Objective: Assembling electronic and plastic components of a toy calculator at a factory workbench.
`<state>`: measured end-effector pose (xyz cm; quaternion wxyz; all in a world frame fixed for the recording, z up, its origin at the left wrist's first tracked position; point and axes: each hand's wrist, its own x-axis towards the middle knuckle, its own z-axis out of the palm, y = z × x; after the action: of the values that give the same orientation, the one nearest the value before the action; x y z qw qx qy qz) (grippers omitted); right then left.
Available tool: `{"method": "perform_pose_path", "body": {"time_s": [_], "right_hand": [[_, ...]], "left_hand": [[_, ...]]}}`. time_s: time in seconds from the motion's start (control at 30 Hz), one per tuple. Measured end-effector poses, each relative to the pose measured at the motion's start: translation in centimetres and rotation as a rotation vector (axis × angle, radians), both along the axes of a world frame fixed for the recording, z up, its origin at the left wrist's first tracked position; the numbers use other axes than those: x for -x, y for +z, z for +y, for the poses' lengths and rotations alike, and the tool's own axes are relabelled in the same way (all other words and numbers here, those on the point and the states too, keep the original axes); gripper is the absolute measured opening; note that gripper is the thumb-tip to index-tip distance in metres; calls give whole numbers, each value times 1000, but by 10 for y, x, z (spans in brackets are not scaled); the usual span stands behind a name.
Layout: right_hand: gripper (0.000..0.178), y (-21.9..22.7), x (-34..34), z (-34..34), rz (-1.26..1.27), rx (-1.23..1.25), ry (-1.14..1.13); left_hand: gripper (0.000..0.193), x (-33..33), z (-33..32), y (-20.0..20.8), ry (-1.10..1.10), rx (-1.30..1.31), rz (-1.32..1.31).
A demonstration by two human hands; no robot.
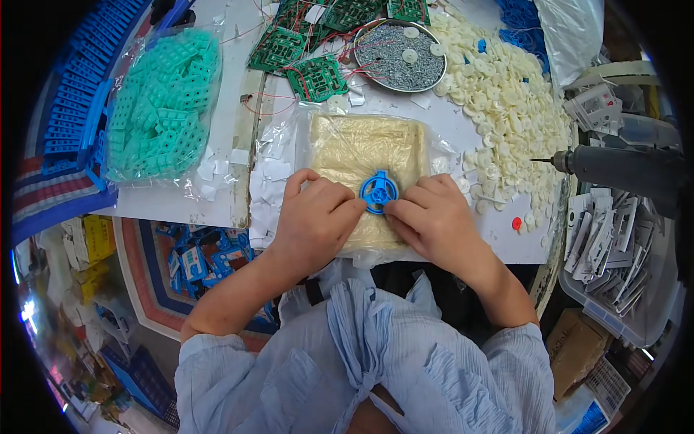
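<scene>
A blue plastic wheel-shaped part [378, 194], a ring with a hub and spokes, lies on a cream-coloured pad [354, 145] wrapped in clear plastic. My left hand [318, 213] is closed, its fingertips at the part's left rim. From the other side, my right hand [437, 220] pinches the lower right rim between thumb and fingers. Both wrists rest near the front of the pad. Whatever sits beneath the ring is hidden.
Beyond the pad are green circuit boards [318, 77] with red wires and a round dish of screws [399, 81]. Cream discs [506, 108] are heaped at right, near a power screwdriver [607, 166] and a bin of white parts [600, 239]. A bag of turquoise parts [166, 101] lies left.
</scene>
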<state>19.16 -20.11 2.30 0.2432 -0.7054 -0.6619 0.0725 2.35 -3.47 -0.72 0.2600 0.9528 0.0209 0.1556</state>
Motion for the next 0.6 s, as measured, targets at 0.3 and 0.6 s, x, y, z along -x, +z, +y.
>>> {"method": "perform_pose_path", "body": {"time_s": [0.3, 0.6], "right_hand": [[13, -6, -2, 16, 126, -90, -102], [17, -18, -17, 30, -21, -56, -41]], "left_hand": [[20, -7, -9, 9, -23, -30, -85], [43, 2, -27, 6, -98, 1, 42]]}}
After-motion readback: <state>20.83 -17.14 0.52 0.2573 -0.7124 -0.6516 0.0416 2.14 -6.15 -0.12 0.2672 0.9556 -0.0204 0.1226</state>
